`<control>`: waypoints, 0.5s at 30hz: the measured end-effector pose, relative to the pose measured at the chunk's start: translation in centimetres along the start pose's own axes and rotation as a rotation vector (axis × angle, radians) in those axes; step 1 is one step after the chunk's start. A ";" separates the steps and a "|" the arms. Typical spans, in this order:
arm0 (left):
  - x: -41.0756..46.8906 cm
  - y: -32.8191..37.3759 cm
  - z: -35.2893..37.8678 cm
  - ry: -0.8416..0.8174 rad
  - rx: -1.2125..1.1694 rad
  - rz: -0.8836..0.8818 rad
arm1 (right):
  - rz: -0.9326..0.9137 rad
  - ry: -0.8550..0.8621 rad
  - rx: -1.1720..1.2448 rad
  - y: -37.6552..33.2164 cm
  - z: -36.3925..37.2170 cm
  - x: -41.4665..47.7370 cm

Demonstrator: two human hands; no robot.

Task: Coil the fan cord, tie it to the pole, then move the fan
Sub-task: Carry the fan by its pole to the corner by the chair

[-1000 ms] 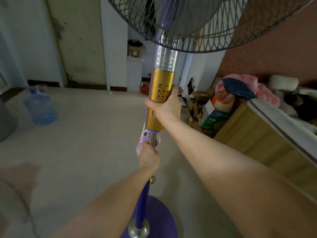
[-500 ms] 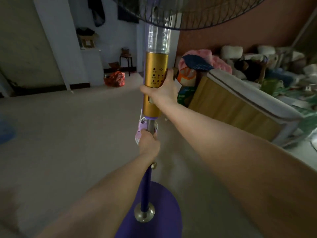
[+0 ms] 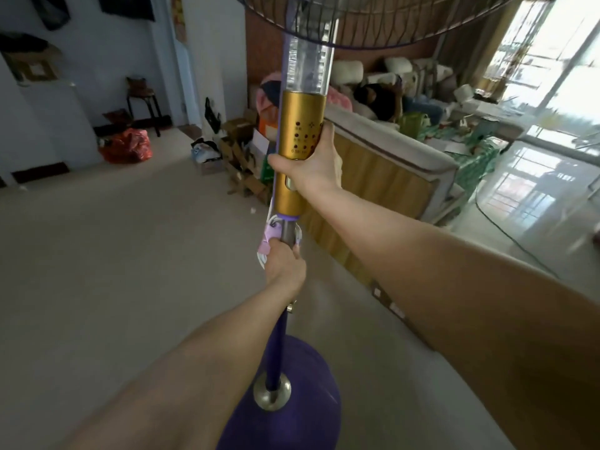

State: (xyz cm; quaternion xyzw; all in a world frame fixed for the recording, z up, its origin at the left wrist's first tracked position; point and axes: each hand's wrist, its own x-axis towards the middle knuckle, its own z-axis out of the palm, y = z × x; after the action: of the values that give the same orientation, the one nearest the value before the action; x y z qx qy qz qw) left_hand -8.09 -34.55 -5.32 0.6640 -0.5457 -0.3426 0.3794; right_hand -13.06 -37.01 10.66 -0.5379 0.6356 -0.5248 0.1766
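Gripped: right hand (image 3: 313, 164) on gold column (image 3: 300, 151); left hand (image 3: 285, 266) on pole (image 3: 276, 345) below.

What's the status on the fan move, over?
Left hand grips the pole below the gold column, right hand grips the column. White cord bundled at the pole by the left hand. Wooden bed frame close on the right, boxes ahead.

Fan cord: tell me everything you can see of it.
The cord is white, thin and looks plastic-sheathed. Its loops sit bunched against the grey pole just under the gold housing, with a pale purple piece over them. The left hand grips the pole at their lower end; much of the coil is hidden.
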 end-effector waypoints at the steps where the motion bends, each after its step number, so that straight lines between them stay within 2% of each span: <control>1: -0.5 0.5 0.7 -0.023 0.005 -0.002 | 0.002 0.019 -0.012 0.4 -1.0 -0.1; 15: -11.3 6.3 13.1 -0.250 -0.003 0.075 | 0.050 0.203 -0.113 8.8 -17.2 -1.8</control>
State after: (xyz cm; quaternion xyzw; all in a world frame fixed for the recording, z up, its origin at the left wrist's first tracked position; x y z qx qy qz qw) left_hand -24.36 -25.86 -5.57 0.5946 -0.6126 -0.4092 0.3220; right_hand -30.34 -28.42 9.18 -0.4752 0.6921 -0.5352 0.0937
